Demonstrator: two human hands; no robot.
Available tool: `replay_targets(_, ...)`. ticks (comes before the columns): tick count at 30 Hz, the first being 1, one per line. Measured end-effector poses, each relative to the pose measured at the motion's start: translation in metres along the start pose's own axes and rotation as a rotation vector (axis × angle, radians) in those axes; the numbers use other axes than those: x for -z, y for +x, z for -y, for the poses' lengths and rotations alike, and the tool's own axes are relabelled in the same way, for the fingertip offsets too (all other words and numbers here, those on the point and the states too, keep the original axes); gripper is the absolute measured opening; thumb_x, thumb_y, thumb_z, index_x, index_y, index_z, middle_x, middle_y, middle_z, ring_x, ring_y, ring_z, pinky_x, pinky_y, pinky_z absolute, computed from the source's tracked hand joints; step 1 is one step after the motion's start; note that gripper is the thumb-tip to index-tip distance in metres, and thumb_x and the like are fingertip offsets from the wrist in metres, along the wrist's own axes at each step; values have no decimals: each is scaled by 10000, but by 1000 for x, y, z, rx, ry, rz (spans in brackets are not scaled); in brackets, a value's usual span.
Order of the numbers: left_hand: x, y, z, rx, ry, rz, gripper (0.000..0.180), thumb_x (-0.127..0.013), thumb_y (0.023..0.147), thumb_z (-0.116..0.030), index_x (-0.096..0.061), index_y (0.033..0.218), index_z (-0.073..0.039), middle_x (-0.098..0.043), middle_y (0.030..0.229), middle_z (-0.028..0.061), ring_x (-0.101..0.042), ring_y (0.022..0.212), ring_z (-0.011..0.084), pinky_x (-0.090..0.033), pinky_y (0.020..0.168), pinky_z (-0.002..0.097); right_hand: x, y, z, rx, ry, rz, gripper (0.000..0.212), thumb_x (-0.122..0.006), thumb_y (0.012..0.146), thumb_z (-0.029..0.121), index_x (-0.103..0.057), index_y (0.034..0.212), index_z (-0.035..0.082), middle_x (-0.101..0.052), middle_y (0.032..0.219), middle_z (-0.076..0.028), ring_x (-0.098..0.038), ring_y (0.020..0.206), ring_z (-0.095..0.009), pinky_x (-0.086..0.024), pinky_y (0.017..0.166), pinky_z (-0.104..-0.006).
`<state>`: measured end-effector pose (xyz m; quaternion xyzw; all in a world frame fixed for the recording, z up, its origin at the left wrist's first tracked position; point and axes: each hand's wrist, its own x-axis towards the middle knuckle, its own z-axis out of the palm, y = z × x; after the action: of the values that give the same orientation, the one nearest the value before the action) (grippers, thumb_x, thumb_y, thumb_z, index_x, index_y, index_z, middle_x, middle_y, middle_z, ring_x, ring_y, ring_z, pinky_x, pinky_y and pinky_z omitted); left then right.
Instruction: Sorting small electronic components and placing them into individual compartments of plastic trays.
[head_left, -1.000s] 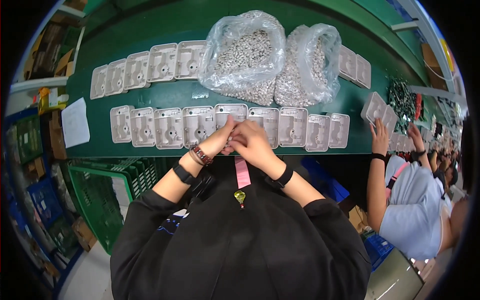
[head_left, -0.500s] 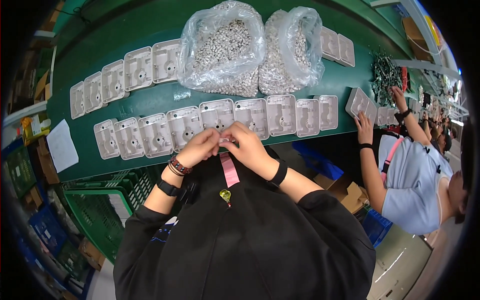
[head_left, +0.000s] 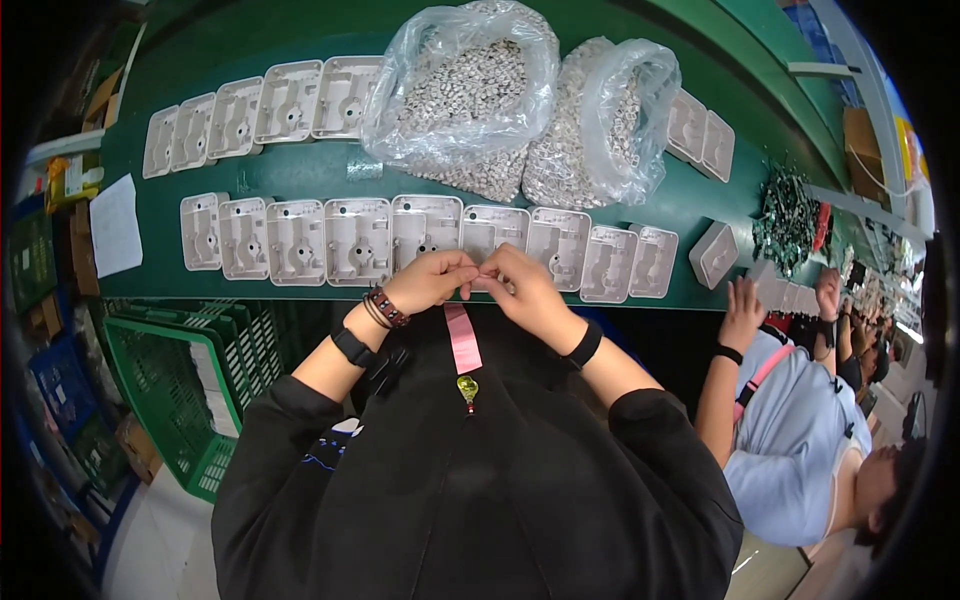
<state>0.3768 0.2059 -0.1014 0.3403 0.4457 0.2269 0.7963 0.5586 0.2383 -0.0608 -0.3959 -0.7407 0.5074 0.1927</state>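
My left hand (head_left: 432, 283) and my right hand (head_left: 528, 292) meet at the table's front edge, fingertips pinched together. Whatever sits between them is too small and covered to make out. Right behind my fingers runs a row of open, pale grey plastic housings (head_left: 358, 240), the middle ones partly hidden by my hands. Beyond that row stand two clear plastic bags, a large one (head_left: 462, 90) and a smaller one (head_left: 600, 135), both full of small silvery parts.
More grey housings (head_left: 290, 100) line the back left. A paper sheet (head_left: 117, 225) lies at the left edge, above green crates (head_left: 165, 390). On the right, a co-worker's hands (head_left: 741, 315) are raised near a single housing (head_left: 713, 254) and a heap of dark pieces (head_left: 787, 215).
The whole view has swung slightly. My hands stay together, pinching, and sit a little further right. The co-worker's hands have come away from the housing and the dark heap.
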Motion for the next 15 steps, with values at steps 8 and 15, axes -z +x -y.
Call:
replay_targets(8, -13, 24, 18, -105, 966, -548, 272, -602, 766, -290, -501, 820, -43, -586, 615, 140, -576, 576, 317, -443, 495, 401, 37, 68, -57, 553, -645, 153, 95, -609, 657, 99, -548, 730, 97, -522, 785, -19, -533, 748, -175, -400, 638, -293)
replay_targets(15, -17, 29, 25, -33, 1061, -634, 282, -609, 753, -282, -478, 818, -41, -582, 614, 171, -590, 598, 341, -459, 520, 435, 22, 94, -82, 688, -854, 376, 83, -523, 679, 160, -579, 648, 107, -488, 861, 9, -465, 861, -143, -355, 702, -277)
